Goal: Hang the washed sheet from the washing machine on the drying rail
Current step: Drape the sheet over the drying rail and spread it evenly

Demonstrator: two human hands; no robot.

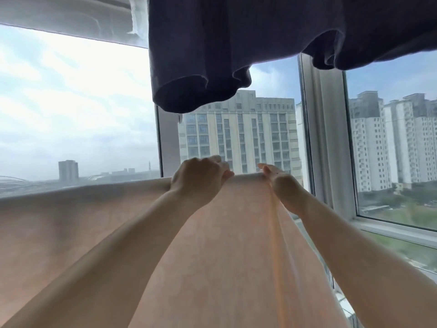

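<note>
A pale peach sheet (pixel 224 245) fills the lower half of the view, stretched up and away from the camera toward a window. Its top edge runs as a long, nearly level line from the far left to the middle, where both hands hold it. Whatever that edge may lie over is hidden by the cloth, so no drying rail can be made out here.

The left hand (pixel 198 177) has its fingers curled over the top edge, gripping the cloth. The right hand (pixel 275 176) sits just beside it, thumb up, pinching a bunched fold that falls as a ridge down toward the camera. The hands are close together with a short taut span of cloth between them. Both bare forearms reach up from the bottom corners.

The step in hand appears to be spreading the sheet along its top edge. To do it well, the hands would likely need to draw apart along that edge, easing the gathered fold at the right flat, so that the damp cloth hangs in a single layer and evenly on both sides.

Above, a dark purple garment (pixel 212 55) hangs, its hem well clear of the hands. A white cloth (pixel 71 15) hangs at upper left. Beyond the window frame (pixel 326 138) stand tall apartment blocks (pixel 238 133) under cloudy sky.
</note>
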